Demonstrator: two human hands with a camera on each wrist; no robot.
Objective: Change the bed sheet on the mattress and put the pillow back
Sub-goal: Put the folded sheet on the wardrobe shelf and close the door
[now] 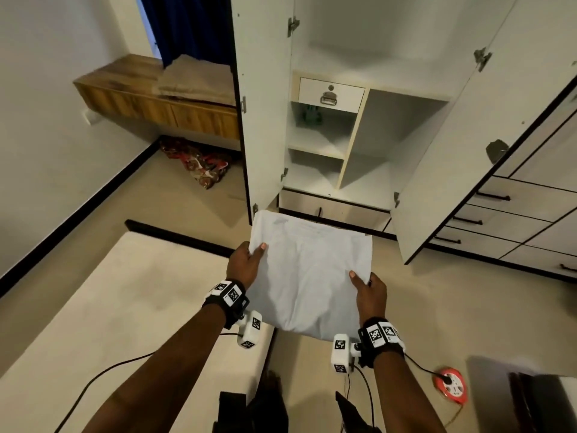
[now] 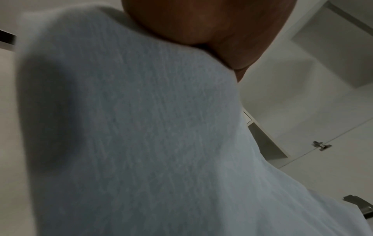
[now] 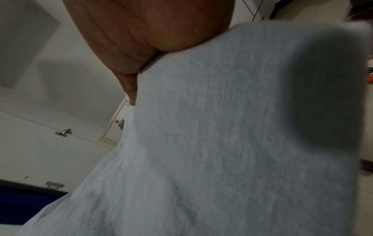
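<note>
Looking down from the head camera, a folded white bed sheet (image 1: 307, 276) is held in the air in front of an open white wardrobe (image 1: 359, 135), above the floor just off the bare mattress's (image 1: 125, 307) far right corner. The left hand (image 1: 246, 260) grips the sheet's left edge, thumb lying on top and the fingers hidden beneath. The right hand (image 1: 370, 292) grips the near right edge the same way, thumb on top. Both wrists carry black bands with checkered markers. The mattress fills the lower left, uncovered and cream-coloured. Against the left wall runs a wooden bench (image 1: 150, 98) with folded beige cloth (image 1: 196, 79) at its right end, beside a dark blue curtain (image 1: 187, 26); a red patterned cloth (image 1: 196, 160) lies bunched on the floor under the bench. Inside the wardrobe a small drawer (image 1: 331, 93) sits over open shelves. A red cable reel (image 1: 451, 384) lies on the floor at lower right.

From the left wrist camera, the sheet (image 2: 151, 135) fills most of the frame, blurred, with the palm of the left hand (image 2: 212, 24) pressed against it at the top; wardrobe panels (image 2: 312, 79) show at right.

From the right wrist camera, the sheet (image 3: 212, 143) again fills the view, the right hand (image 3: 151, 27) closed on its upper edge, one fingertip showing along the fold. The wardrobe (image 3: 50, 143) is at left.
</note>
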